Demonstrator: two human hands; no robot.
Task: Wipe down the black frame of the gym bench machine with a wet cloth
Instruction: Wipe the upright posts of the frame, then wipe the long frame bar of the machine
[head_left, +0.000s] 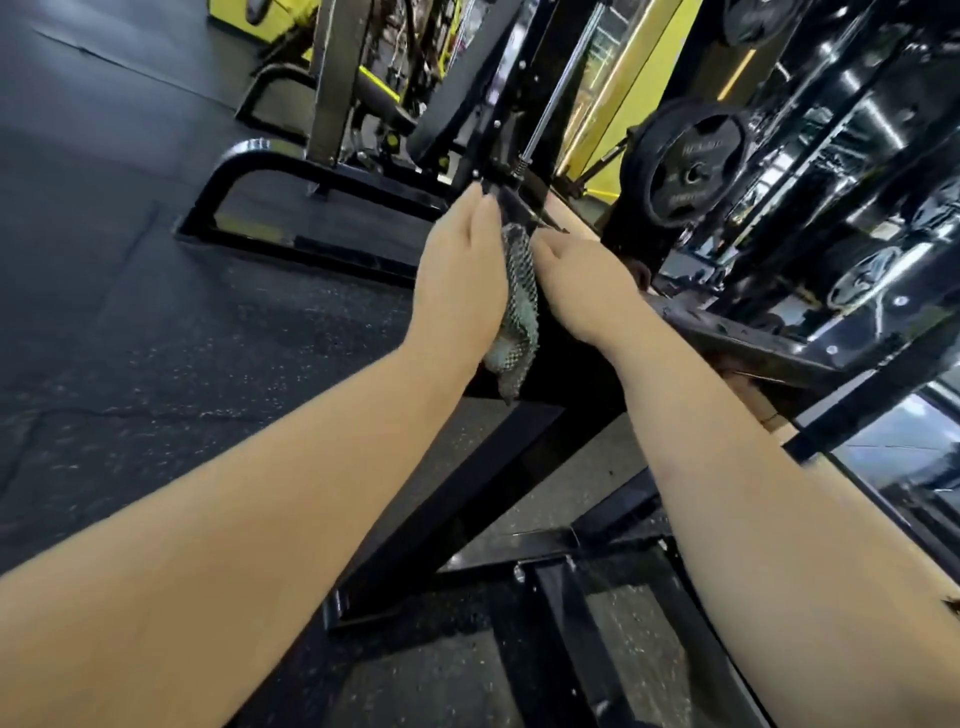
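Observation:
The black frame (467, 488) of the machine runs from the lower middle of the head view up to the centre. A grey-green textured cloth (519, 306) lies against its upper part, between my two hands. My left hand (462, 270) lies flat along the cloth's left side with straight fingers pointing up the frame. Across from it, my right hand (582, 280) rests on the frame at the cloth's right side; its fingertips are hidden behind the cloth and frame. The cloth's lower end hangs loose below my left wrist.
A black weight plate (685, 166) hangs on a peg at the right. Glossy black uprights (831, 156) stand behind it. Another machine's curved black base (249, 171) sits on the dark rubber floor (130, 312) to the left. Yellow equipment (270, 15) is at the back.

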